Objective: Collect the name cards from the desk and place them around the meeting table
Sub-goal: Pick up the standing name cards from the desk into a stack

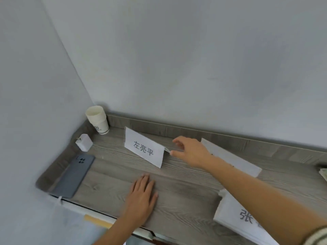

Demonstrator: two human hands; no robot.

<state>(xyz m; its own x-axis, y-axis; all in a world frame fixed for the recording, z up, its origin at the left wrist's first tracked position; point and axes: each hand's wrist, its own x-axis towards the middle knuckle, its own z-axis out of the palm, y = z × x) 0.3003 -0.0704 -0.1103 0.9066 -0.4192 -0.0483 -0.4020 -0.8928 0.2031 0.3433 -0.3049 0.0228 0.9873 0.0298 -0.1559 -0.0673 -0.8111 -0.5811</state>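
A white name card [144,149] with three dark characters stands in a clear holder at the middle back of the grey wood desk [177,200]. My right hand [192,152] reaches to the card's right end, with thumb and forefinger spread around the holder's edge and the thumb tip touching it. Nearer the front edge, my left hand [141,197] lies flat, palm down, holding nothing. A second name card [237,218] lies at the front right, partly hidden under my right forearm. Behind that arm a pale flat card or holder [235,160] rests by the back rim.
In the back left corner stands a stack of white paper cups [98,120], with a white charger plug [84,142] beside it. A grey phone [74,175] lies face down along the left rim. Walls close off the left and back of the desk.
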